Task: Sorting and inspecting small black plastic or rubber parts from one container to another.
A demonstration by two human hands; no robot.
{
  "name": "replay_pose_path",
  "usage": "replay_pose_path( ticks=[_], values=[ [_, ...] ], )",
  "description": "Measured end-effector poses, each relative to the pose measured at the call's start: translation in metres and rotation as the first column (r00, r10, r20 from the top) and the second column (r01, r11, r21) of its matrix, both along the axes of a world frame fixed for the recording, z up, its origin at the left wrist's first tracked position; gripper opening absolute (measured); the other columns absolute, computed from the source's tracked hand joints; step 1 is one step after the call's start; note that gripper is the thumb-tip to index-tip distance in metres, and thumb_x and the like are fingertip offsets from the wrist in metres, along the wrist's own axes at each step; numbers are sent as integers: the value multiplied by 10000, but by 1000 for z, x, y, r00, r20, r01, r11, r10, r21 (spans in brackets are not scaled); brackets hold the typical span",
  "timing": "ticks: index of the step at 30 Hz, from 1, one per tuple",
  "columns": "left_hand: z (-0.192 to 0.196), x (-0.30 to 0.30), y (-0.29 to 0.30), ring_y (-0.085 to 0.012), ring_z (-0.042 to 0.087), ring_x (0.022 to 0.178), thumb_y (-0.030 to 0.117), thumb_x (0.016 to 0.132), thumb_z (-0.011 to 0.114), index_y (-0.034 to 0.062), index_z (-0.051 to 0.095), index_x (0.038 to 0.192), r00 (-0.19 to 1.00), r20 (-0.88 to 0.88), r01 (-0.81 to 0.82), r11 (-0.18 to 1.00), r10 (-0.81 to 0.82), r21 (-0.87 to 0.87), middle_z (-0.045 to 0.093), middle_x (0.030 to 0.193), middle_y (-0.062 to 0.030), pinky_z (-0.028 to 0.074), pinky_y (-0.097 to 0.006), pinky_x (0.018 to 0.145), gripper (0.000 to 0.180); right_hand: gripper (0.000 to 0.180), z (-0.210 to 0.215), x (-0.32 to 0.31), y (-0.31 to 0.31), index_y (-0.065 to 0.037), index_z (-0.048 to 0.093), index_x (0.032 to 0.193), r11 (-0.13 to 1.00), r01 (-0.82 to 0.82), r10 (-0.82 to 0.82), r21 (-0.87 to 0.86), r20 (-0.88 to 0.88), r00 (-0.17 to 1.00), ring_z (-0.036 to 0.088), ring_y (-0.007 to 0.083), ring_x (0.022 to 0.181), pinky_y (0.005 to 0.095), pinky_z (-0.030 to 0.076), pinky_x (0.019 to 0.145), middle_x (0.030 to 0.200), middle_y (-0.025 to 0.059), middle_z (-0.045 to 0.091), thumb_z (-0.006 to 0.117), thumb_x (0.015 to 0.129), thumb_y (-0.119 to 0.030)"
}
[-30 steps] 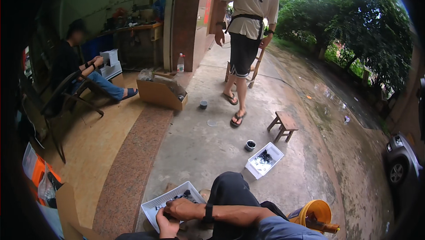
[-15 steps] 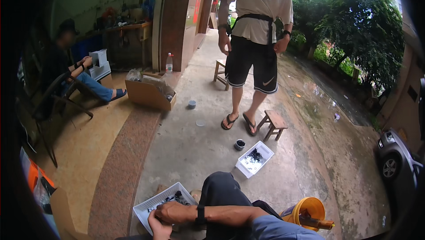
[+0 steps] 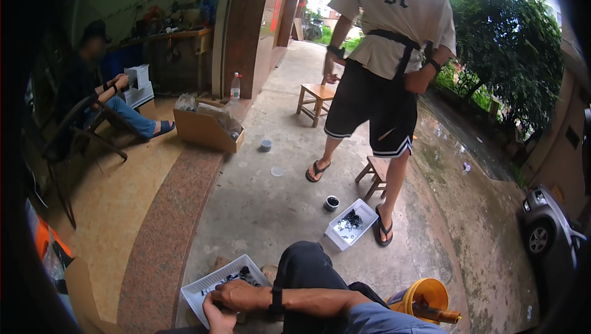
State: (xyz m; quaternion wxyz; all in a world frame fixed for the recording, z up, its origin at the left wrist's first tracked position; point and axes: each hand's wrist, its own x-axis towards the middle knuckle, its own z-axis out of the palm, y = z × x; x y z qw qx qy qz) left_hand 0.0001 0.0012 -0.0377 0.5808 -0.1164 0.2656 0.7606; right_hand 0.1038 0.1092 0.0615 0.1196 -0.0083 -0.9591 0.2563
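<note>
1. The left hand sits at the very bottom edge, just under the right; its fingers curl inward, but whether they pinch anything I cannot tell, since the other hand and the frame edge hide the tips
2. The right hand crosses over from the right, forearm running almost level across the lap, a dark wristband behind it; it lies palm down with fingers bent over the near right corner of the white tray, and I cannot tell whether it grips a piece or only rests there
3. That tray lies directly beyond and to the left of both hands, touching them; its long axis runs from near left to far right, and small dark parts lie heaped in its far right part, just past the right hand's knuckles, so the right hand is the nearer one to them
4. To the right of the raised knee stands a yellow bucket with a wooden handle sticking out, well apart from both hands
5. Farther out on the concrete lies a second white tray holding dark parts, a small dark cup just beside its far left corner
6. A standing person in sandals has one foot right beside that second tray, a low wooden stool behind the legs
7. Far left, a cardboard box and a seated person
</note>
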Motion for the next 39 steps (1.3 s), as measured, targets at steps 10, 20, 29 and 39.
replay_pose_path(
  ticks=[10,20,29,39],
  values=[
    [11,3,-9,-271,609,1122,345,942,423,79,622,1115,999,-23,31,998,-32,-62,647,1171,-113,476,-436,987,374,152,-25,-8,-6,-23,596,861,994,-27,22,-104,-55,998,633,356,741,444,502,613,794,153,616,629,781,-149],
    [23,6,13,-204,608,1046,278,962,510,96,618,1034,998,39,-39,979,48,-201,656,1069,-34,484,-399,911,224,127,-27,-4,19,-41,624,746,992,122,-124,-19,-165,978,634,304,687,400,514,578,725,118,610,661,748,-163],
    [-11,-21,-21,-199,606,802,244,942,551,26,629,900,985,33,-156,955,170,-254,612,809,-75,550,-336,724,235,189,-69,-10,22,-29,656,888,984,162,-175,80,196,965,683,340,834,425,551,696,864,172,683,681,724,-120],
    [5,-41,-13,-262,589,827,238,929,534,30,578,929,935,-64,-348,869,348,-352,588,888,-97,518,-367,747,212,279,-102,-25,54,29,649,1050,951,289,-300,106,526,796,652,361,1006,414,517,879,1009,213,688,634,825,-136]
  ],
)
